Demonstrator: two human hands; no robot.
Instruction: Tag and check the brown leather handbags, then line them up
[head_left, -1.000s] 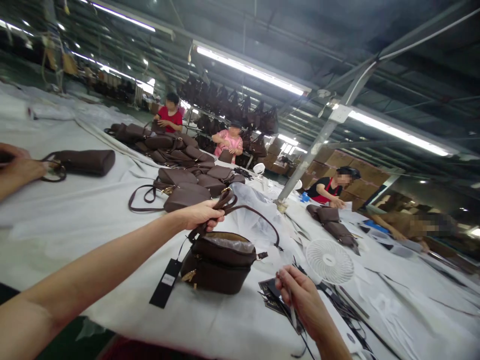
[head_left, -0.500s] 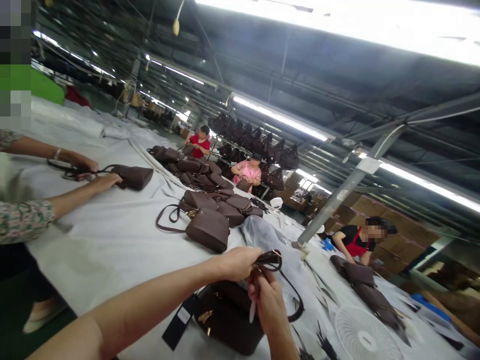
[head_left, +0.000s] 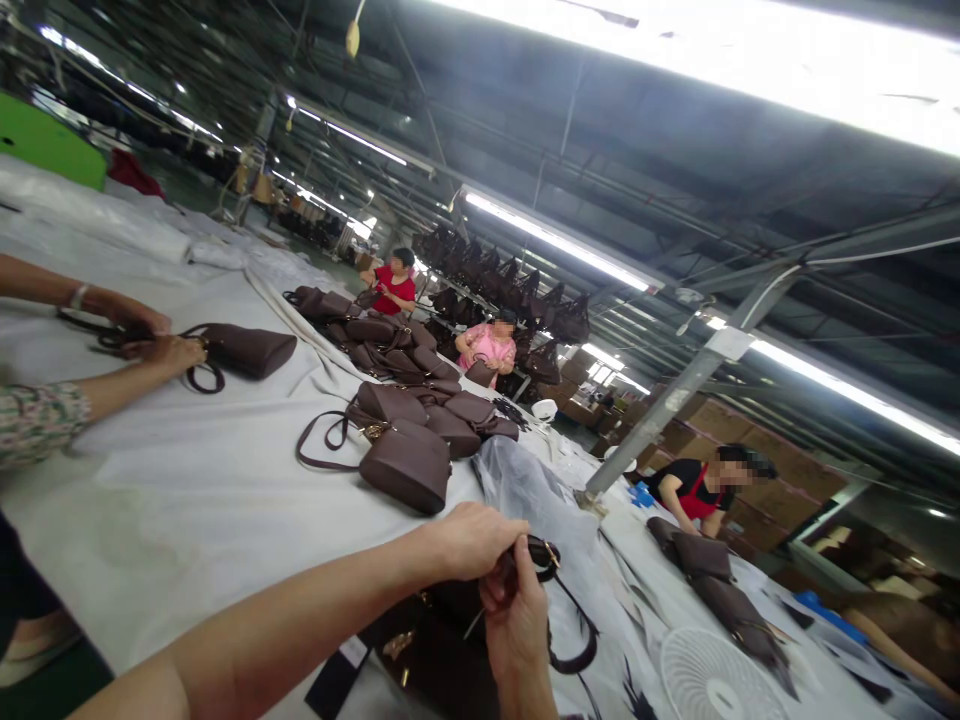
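A dark brown handbag (head_left: 439,665) lies below my hands at the table's near edge, with gold hardware on its front. Above it, my left hand (head_left: 476,540) is closed on the bag's gathered strap (head_left: 592,630). My right hand (head_left: 517,615) pinches the same bundle just beneath, its fingertips against those of the left. From the bundle a loop of strap hangs out to the right. A thin pale strip shows beside my right hand. On the table to the bag's left rests a black hang tag (head_left: 337,680), partly cut off by my left forearm.
Several brown handbags (head_left: 405,465) are heaped ahead on the white-covered table (head_left: 225,480). At left, a co-worker's hands (head_left: 161,345) handle another bag (head_left: 251,350). Clear plastic (head_left: 517,475), a white fan (head_left: 720,685) and a metal post (head_left: 656,425) stand or lie to the right.
Both my hands have shifted slightly down and left, and my right fingers now close up against the left hand. The coiled strap end sits lower. At left, the co-worker's hands have come together.
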